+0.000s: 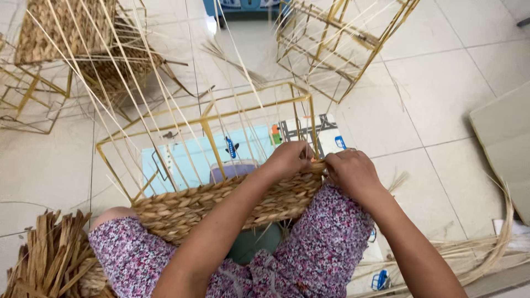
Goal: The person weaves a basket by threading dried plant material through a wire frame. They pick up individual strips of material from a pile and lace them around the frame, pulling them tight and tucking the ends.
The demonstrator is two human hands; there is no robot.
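At the woven basket (221, 204) corner, left hand (287, 160) and right hand (353, 174) both pinch the fibre strands.

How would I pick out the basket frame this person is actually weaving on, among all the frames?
Start at the flowered lap at the bottom. The gold wire frame resting on it is the one, both hands gripping its woven band. Unlike the others, it sits on the lap, not the floor.
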